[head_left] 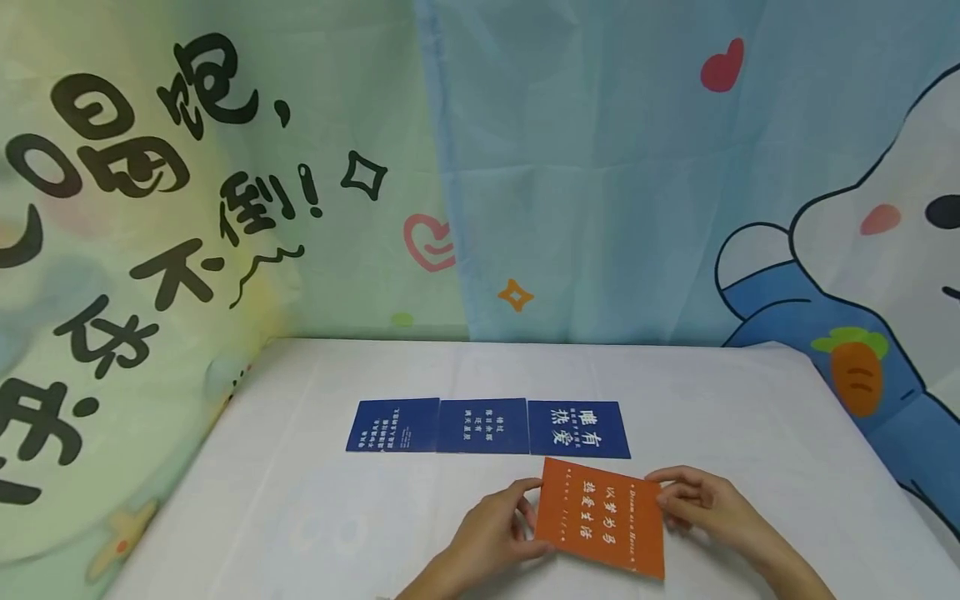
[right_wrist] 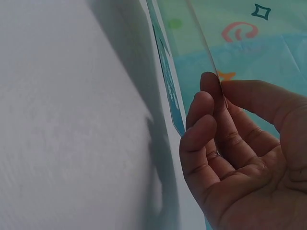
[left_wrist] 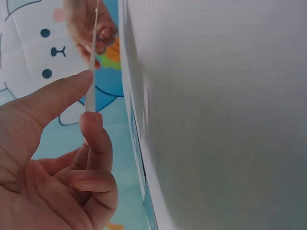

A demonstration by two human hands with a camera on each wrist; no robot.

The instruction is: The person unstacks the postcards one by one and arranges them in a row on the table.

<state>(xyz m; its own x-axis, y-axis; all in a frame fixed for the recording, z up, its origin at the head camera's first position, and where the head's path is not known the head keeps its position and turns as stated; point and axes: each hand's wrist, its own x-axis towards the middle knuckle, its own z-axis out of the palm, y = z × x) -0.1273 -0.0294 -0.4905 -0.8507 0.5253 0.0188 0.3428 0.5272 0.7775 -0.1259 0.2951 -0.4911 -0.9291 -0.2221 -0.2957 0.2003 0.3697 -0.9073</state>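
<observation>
Between my two hands an orange card (head_left: 600,521) with white lettering is raised, its printed face toward the head camera. My left hand (head_left: 495,527) grips it by the left edge; in the left wrist view the card's thin edge (left_wrist: 91,98) runs between thumb and fingertips. At the upper right edge my right hand (head_left: 705,508) pinches it, thumb against index finger (right_wrist: 211,84) in the right wrist view. Just beyond lie three dark blue cards in a row: a left one (head_left: 392,427), a middle one (head_left: 483,427) and a right one (head_left: 579,429), all with white writing.
A white cloth (head_left: 300,517) covers the table. Behind it hangs a blue printed curtain (head_left: 600,208) with a cartoon animal, and a yellow-green one (head_left: 337,108) with black lettering runs along the left side.
</observation>
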